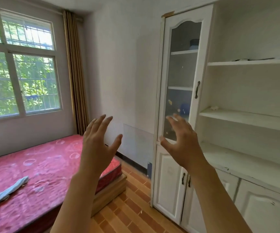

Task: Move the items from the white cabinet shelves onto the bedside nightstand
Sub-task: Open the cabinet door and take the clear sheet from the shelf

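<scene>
The white cabinet fills the right side, with a tall glass door and open shelves beside it. A small white scrap lies on the middle open shelf and a dark flat thing on the upper one. Behind the glass sit a blue item and a dark blue box. My left hand and my right hand are raised in front of me, fingers spread, holding nothing. My right hand is in front of the glass door's lower part. No nightstand is in view.
A bed with a red mattress stands at the left under the window, with a light blue cloth on it. A brown curtain hangs beside the window. The brick-patterned floor runs between bed and cabinet. Lower cabinet doors are closed.
</scene>
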